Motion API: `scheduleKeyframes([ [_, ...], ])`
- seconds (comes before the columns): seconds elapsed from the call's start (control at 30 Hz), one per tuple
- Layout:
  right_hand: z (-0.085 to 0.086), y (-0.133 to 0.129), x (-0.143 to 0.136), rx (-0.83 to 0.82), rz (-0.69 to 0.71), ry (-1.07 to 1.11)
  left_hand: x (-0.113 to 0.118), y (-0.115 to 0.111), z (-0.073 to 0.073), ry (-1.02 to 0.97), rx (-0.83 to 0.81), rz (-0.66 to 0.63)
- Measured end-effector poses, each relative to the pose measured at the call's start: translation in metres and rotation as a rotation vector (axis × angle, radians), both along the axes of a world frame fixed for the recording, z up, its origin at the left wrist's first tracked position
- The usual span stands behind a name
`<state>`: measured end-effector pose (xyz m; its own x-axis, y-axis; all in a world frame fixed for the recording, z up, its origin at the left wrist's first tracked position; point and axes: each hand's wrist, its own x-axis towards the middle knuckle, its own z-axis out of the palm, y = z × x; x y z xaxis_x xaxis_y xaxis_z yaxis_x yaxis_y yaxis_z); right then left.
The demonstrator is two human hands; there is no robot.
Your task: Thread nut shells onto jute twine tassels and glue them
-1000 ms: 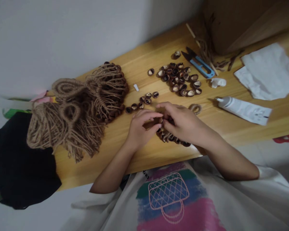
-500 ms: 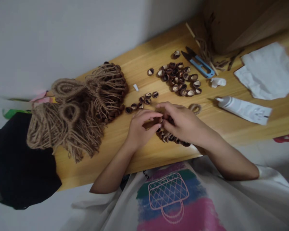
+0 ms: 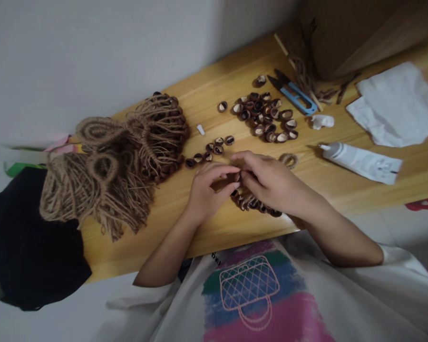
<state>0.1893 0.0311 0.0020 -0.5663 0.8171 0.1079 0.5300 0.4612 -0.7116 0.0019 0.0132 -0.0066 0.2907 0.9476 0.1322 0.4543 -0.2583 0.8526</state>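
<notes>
Between the fingertips of my left hand [image 3: 210, 190] and my right hand [image 3: 267, 180] is a small brown nut shell [image 3: 237, 176]. Both hands are closed in a pinch on it, and my right fingers partly cover it. Below my right hand lies a bunch of shells with cord [image 3: 251, 203], its upper part hidden by the hand. Several half shells [image 3: 209, 148] sit in a short group just beyond my left hand. Past my right wrist rests a small coil of cord [image 3: 288, 160].
Corded bundles [image 3: 103, 175] lie at the left by a black cloth [image 3: 32, 242]. A pile of half shells [image 3: 264, 114], blue thread snips [image 3: 299, 99], a white glue tube [image 3: 364, 162], its small white cap [image 3: 200, 129] and white cloths [image 3: 399, 104] are spread over the wooden table [image 3: 199, 237].
Almost nothing differs. Both hands stay at the same spot with the nut shell between their fingertips, with only a slight shift of the fingers.
</notes>
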Motion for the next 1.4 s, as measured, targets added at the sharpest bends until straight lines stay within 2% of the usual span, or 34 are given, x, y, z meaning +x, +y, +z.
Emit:
scheduleKeyframes([
  [0.77,0.013,0.000,0.000,-0.129,-0.189,0.013,-0.002,0.000,-0.002,0.052,0.020,0.001],
  [1.4,0.017,0.000,0.000,-0.158,-0.248,0.017,-0.001,-0.001,0.000,0.018,-0.002,0.006],
])
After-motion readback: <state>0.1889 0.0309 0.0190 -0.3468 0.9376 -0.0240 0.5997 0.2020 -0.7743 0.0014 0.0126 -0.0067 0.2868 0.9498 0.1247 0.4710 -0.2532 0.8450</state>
